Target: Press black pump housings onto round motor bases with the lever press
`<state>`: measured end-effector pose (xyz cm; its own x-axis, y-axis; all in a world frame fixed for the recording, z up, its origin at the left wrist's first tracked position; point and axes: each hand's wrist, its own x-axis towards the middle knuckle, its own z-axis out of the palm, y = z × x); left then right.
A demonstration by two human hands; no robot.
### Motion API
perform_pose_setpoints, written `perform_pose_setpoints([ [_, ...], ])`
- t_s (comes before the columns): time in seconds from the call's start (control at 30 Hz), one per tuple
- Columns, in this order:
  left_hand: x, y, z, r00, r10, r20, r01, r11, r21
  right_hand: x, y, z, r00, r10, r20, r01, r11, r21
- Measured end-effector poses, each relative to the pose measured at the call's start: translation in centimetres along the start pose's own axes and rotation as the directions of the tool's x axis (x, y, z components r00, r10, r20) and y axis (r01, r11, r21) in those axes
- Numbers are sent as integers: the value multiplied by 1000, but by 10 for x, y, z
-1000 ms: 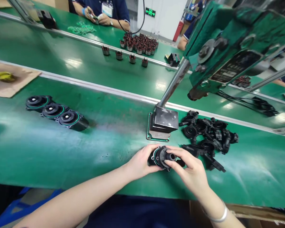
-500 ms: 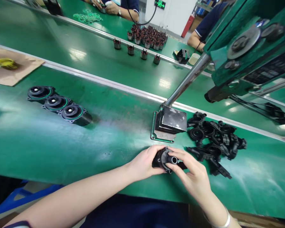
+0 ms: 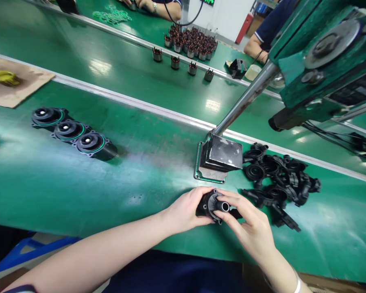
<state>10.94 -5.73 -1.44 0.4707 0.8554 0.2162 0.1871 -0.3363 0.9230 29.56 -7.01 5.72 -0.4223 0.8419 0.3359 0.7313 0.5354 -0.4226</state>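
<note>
A black pump-like housing (image 3: pixel 212 205) with a round nozzle is held between my two hands, just in front of the press base. My left hand (image 3: pixel 187 209) wraps round its body from the left. On the right, my right hand (image 3: pixel 247 215) grips the cover beside the nozzle with thumb and fingers. The nozzle's open end faces up and to the right. Behind the hands, a metal block (image 3: pixel 224 152) sits on the press base. Loose black covers (image 3: pixel 277 173) lie piled to the right of it.
Three black housings with green rings (image 3: pixel 68 130) stand at the left. A green press head (image 3: pixel 317 61) overhangs the right side on a slanted steel column (image 3: pixel 247 97). Several copper-wound parts (image 3: pixel 192 68) stand beyond the rail. Two other people are across the bench.
The view has shifted slightly, and the copper-wound parts on the far strip have moved a little to the right. Both hands keep nearly the same hold on the housing.
</note>
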Motion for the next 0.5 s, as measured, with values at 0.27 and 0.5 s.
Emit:
perform_pose_setpoints([
  [0.27, 0, 0, 0, 1000, -18, 15, 18, 1000, -1, 0, 0, -2, 1000, -4, 4, 4, 1000, 1],
  [0.5, -1, -4, 1, 999, 43, -1, -43, 999, 22, -3, 0, 2, 1000, 12, -7, -12, 999, 36],
])
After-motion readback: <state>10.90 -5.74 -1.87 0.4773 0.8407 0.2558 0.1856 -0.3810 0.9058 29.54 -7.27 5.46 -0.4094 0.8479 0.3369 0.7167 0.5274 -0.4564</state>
